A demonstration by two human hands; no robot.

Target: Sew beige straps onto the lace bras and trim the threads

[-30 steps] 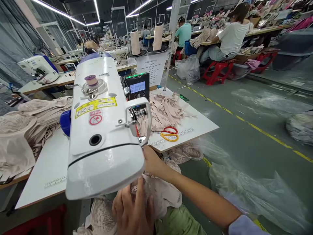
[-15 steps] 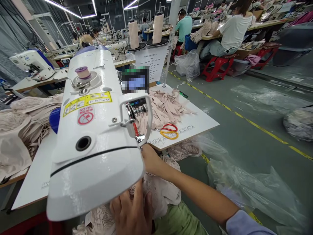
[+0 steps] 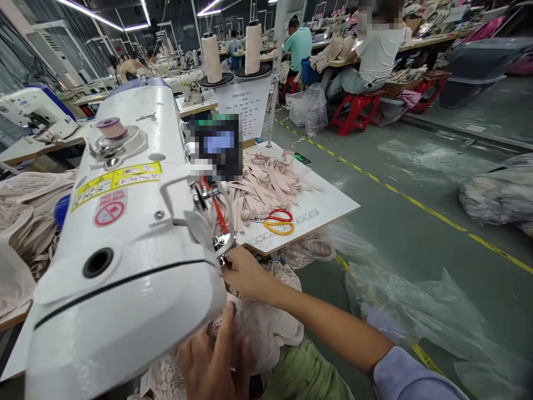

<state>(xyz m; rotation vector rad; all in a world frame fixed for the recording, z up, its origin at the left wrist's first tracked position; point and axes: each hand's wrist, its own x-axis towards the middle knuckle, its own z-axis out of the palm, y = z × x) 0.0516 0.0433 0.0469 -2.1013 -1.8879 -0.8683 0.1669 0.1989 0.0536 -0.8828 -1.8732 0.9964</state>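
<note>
A white sewing machine (image 3: pixel 137 266) fills the left foreground, its head hiding the needle area. My left hand (image 3: pixel 212 358) lies against a pale pink lace garment (image 3: pixel 262 328) below the machine head, its index finger stretched out and its thumb apart. Farther in, my right hand (image 3: pixel 250 275) reaches to the needle side of the head, just above the same lace. Its fingertips are hidden by the machine, so what they touch cannot be seen. Part of the garment hangs over my lap.
Pale fabric strips (image 3: pixel 266 183) are heaped on the white table (image 3: pixel 328 208), with red-and-yellow-handled scissors (image 3: pixel 278 222) at their near edge. More garments (image 3: pixel 33 216) pile up at left. Thread cones (image 3: pixel 252 50) stand behind. Plastic bags (image 3: pixel 416 305) lie on the floor; co-workers sit beyond.
The view has shifted, so the machine appears farther left and larger. My right hand stays by the needle side; my left hand remains on the lace, its index finger a little straighter.
</note>
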